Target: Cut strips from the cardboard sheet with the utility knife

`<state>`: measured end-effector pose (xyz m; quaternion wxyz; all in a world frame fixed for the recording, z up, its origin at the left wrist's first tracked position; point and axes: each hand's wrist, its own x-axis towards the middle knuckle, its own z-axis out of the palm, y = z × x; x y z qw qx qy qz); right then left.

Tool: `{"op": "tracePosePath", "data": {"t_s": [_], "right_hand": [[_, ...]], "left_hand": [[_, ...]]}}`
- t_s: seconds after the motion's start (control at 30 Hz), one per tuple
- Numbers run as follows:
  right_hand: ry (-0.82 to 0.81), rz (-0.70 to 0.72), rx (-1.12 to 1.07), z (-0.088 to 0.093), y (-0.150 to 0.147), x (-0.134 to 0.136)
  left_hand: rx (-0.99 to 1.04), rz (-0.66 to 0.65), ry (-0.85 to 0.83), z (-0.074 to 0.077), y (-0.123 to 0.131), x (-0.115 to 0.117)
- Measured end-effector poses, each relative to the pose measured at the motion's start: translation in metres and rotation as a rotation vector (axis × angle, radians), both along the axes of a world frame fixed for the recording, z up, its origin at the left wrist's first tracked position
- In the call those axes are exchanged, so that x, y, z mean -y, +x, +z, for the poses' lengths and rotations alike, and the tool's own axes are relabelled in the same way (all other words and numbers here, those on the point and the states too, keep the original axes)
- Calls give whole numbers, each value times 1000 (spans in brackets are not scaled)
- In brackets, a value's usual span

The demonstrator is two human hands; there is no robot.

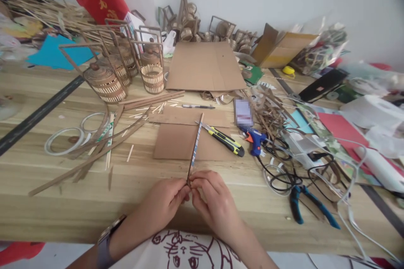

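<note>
A thin brown strip [196, 145] with blue-and-white printing along it points away from me over the cardboard pieces. My left hand [170, 197] pinches its near end between thumb and fingers. Right beside it, my right hand [211, 195] is also closed on that end, fingertips almost touching the left thumb. The exact grip is partly hidden by the fingers. Past the hands lie flat cardboard pieces [170, 143] and a yellow-and-black utility knife [224, 139] with its blade toward the strip. A pen [198, 106] rests farther back.
On the right are a blue glue gun [257, 142], tangled cables and pliers [298, 204]. Loose brown strips [85, 162] and clear rings [65, 141] lie left. Small woven baskets with handles [105, 84] stand behind them. A large cardboard sheet [205, 65] lies at the back.
</note>
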<state>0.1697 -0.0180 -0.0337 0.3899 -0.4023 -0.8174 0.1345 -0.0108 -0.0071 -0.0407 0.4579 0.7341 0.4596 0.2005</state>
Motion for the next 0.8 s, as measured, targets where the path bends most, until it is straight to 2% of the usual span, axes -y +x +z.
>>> {"op": "tracePosePath", "data": {"t_s": [0.17,0.37,0.43,0.53,0.67,0.8], "right_hand": [[-57,27,-21,1,5,-1],[-299,135,-152,7,18,-4],[-325,154,-147,8,18,-4],[-283,158,-96,7,15,-3],[-209,131,-85,5,13,-3],[-64,76,-82,-1,13,-3]], "left_hand": [[35,-74,58,-2,-4,-2],[66,-250,139,1,-12,-6],[20,-239,136,1,-11,-5],[-8,-149,63,0,-8,-2],[81,-54,-106,1,-3,1],[184,-2,-173,6,2,1]]}}
